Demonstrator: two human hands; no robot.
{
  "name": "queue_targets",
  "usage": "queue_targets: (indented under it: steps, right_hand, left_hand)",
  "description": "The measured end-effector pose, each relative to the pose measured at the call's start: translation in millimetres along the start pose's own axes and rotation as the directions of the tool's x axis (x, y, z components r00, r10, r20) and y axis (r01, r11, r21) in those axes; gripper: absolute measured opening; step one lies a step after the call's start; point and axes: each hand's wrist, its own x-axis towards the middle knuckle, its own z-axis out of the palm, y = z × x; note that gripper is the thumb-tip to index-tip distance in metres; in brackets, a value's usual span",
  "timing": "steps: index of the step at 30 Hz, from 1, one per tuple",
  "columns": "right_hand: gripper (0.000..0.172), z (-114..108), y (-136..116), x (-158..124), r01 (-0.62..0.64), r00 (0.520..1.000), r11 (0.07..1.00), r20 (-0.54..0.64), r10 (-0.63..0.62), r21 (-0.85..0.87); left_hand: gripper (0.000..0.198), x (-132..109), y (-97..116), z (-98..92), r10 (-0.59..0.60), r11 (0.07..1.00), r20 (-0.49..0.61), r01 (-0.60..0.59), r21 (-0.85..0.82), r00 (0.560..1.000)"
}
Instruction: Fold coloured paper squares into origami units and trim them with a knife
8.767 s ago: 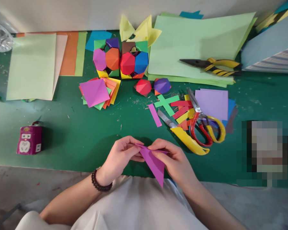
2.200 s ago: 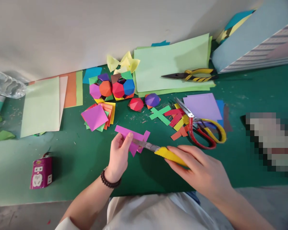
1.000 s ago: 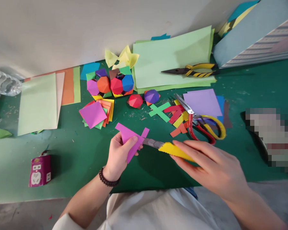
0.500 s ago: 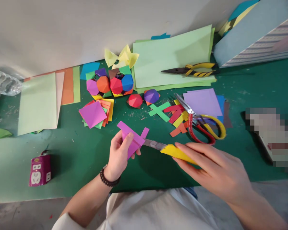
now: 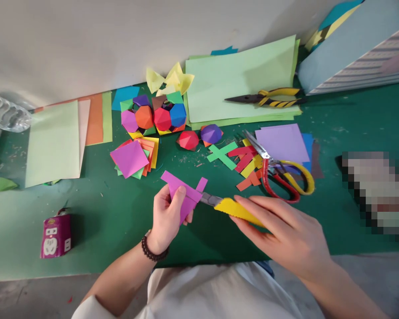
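My left hand (image 5: 166,219) is shut on a folded piece of magenta paper (image 5: 182,191), which has a narrow tab sticking up at its right side. My right hand (image 5: 282,230) grips a yellow-handled utility knife (image 5: 236,212) with its fingers along the handle. The steel blade (image 5: 211,199) points left, and its tip meets the paper's right edge near my left fingers. Part of the paper is hidden behind my left thumb and fingers.
A green cutting mat (image 5: 20,230) lies under everything. Beyond my hands are red-and-yellow scissors (image 5: 279,177), coloured paper strips (image 5: 246,159), a green paper cross (image 5: 222,155), origami polyhedra (image 5: 153,117), pliers (image 5: 266,98) on pale green sheets (image 5: 239,84), and a magenta power socket (image 5: 56,235).
The knife, which lay on the mat in the oldest frame, is now in my right hand. Over the last second, its handle has shifted slightly left, and the magenta paper has turned a little.
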Motion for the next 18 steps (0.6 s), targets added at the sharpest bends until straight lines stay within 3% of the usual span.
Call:
queue_targets:
  steps: [3,9,13,18]
  right_hand:
    - [0.037,-3.7,3.5,-2.5,-0.001,1.000,1.000,-0.004,0.000,-0.012]
    - [0.029,-7.1,10.1,-4.9,0.037,0.999,0.999,0.004,-0.037,-0.038]
    - [0.030,-9.1,12.5,-6.2,0.047,0.999,0.998,0.010,-0.046,-0.042]
    - [0.031,-8.6,11.0,-5.9,0.045,0.999,0.999,0.017,-0.045,-0.023]
  left_hand:
    - [0.036,-0.5,-0.2,-0.4,0.001,1.000,0.000,-0.001,0.001,1.000]
    - [0.031,-0.3,1.3,-3.1,-0.032,0.999,0.075,0.029,0.033,0.997]
    - [0.025,3.7,4.4,-6.9,-0.014,1.000,0.047,0.014,-0.005,0.999]
    - [0.032,8.3,9.6,-9.2,-0.050,0.999,0.017,0.050,-0.005,0.999]
